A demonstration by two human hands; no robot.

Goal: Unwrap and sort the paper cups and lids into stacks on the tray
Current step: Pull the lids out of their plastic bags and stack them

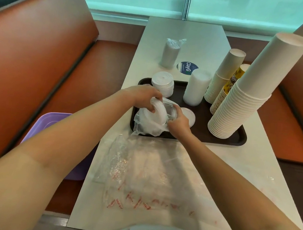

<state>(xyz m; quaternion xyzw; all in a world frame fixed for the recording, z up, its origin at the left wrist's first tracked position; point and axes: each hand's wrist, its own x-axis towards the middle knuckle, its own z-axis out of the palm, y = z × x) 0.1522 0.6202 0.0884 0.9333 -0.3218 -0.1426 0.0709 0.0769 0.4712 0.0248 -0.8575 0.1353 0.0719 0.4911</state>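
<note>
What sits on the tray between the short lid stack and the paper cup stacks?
In the head view, a tall stack of white lids stands on the tray between them.

The tray (199, 119) looks like dark matt plastic with a faintly textured face. The lids (156, 115) are smooth white plastic, half inside a thin, crinkled clear film wrapper (145, 129). The tall cups (244, 99) are matt off-white paper with ribbed rolled rims. A flattened plastic bag (145, 171) lies glossy and wrinkled, printed in red, on the table (255, 165), whose pale top is smooth with a soft sheen. The bench (30, 52) wears smooth orange leather-like upholstery.
</note>
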